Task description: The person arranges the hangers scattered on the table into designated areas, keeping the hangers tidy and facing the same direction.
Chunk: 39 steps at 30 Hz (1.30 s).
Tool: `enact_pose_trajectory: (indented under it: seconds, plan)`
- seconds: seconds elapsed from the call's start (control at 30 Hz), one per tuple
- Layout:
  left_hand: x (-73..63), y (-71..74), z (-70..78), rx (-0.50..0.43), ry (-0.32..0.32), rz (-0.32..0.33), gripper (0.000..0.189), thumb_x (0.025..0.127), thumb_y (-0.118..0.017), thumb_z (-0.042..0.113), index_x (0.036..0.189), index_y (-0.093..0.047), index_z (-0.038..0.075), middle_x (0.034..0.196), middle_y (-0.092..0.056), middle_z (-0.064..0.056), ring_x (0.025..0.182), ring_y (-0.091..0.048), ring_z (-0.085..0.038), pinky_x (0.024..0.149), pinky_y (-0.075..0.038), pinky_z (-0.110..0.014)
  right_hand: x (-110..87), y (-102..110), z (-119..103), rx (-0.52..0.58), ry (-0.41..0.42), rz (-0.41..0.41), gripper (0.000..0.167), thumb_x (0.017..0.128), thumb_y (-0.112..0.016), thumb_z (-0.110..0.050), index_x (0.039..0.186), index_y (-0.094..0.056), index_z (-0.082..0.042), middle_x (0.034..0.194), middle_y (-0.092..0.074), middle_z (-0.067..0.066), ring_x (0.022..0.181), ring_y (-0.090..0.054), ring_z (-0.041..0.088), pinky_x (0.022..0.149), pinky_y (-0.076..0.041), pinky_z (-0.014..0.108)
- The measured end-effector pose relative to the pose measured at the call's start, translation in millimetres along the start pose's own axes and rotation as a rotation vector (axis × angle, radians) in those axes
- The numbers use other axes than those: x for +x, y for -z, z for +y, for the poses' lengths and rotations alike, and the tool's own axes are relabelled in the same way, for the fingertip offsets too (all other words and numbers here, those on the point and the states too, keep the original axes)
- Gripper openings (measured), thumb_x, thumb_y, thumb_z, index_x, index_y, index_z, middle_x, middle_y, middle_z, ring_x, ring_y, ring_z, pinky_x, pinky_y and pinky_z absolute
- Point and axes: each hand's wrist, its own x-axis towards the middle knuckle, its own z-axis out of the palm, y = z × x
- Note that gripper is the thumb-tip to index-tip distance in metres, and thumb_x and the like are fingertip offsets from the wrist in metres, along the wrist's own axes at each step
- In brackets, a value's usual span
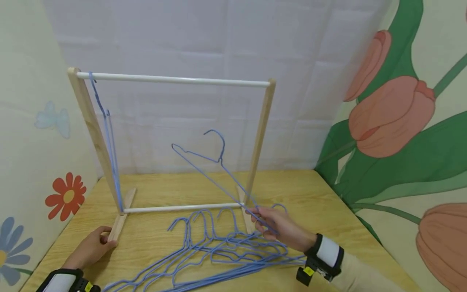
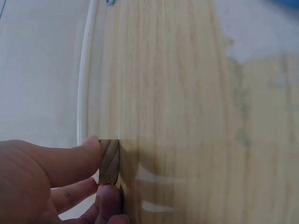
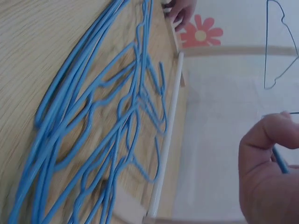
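Right hand [image 1: 284,227] pinches one blue wire hanger [image 1: 220,161], hook [image 1: 223,142] far-left of the grip! Left hand [image 1: 90,248] pinches the wooden rack foot [image 1: 118,225].

Tangled heap of thin blue wire hangers [image 1: 233,272] cut by head view's lower edge, overlaps hiding count; blurred blue patch [image 2: 288,3], left wrist view's corner, unidentifiable.

At four o'clock I can see the right hand [image 3: 264,184], a bit of blue wire [image 3: 280,161] in its grip. A hanger [image 3: 266,46] shows thinly at two. Blue hangers [image 3: 137,100] lie tangled on the surface [image 3: 28,56], seven round to twelve. A white rod [image 3: 167,135] runs from one to six; just past twelve, the left hand [image 3: 183,11] meets a wooden bar [image 3: 174,38], near a red flower [image 3: 201,35].
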Motion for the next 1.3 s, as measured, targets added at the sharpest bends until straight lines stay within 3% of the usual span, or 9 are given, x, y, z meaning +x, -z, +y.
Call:
enact_pose_trajectory:
  seconds: [0.3, 0.63, 0.83, 1.3]
  plan:
    - [2.2, -1.3, -3.7, -0.009, -0.011, 0.002, 0.059, 0.097, -0.069, 0.018, 0.130, -0.039, -0.021, 0.091, -0.055, -0.015, 0.082, -0.053, -0.025, 0.069, -0.041, -0.034, 32.6, -38.8, -4.1, 0.093, 0.076, 0.074, 0.022, 0.110, -0.044, -0.025, 0.122, -0.055, -0.010, 0.103, -0.050, -0.001, 0.081, -0.048, 0.004, 0.056, -0.035, 0.015]
    - [2.9, -3.0, -4.0, -0.028, 0.029, -0.011, 0.060, 0.098, -0.069, 0.018, 0.131, -0.037, -0.021, 0.091, -0.053, -0.015, 0.082, -0.052, -0.025, 0.068, -0.041, -0.034, 68.7, -86.4, -16.0, 0.104, 0.121, 0.129, 0.017, 0.110, -0.040, -0.020, 0.111, -0.053, -0.009, 0.091, -0.046, -0.002, 0.076, -0.044, 0.006, 0.055, -0.032, 0.017]
    - [3.8, -1.9, -4.4, -0.025, 0.027, -0.009, 0.059, 0.098, -0.068, 0.017, 0.131, -0.037, -0.020, 0.091, -0.053, -0.015, 0.083, -0.052, -0.025, 0.069, -0.040, -0.034, 92.7, -110.6, -27.8, 0.101, 0.136, 0.173, 0.017, 0.108, -0.043, -0.018, 0.113, -0.053, -0.005, 0.087, -0.045, -0.002, 0.074, -0.042, 0.007, 0.055, -0.030, 0.018]
    - [4.5, -0.9, -5.8, -0.010, 0.016, -0.013, 0.060, 0.098, -0.069, 0.019, 0.130, -0.037, -0.021, 0.090, -0.056, -0.015, 0.081, -0.053, -0.024, 0.069, -0.041, -0.033, 125.7, -137.0, -55.3, 0.135, 0.200, 0.247, 0.019, 0.109, -0.043, -0.020, 0.093, -0.050, -0.012, 0.086, -0.043, -0.001, 0.071, -0.041, 0.008, 0.054, -0.031, 0.019]
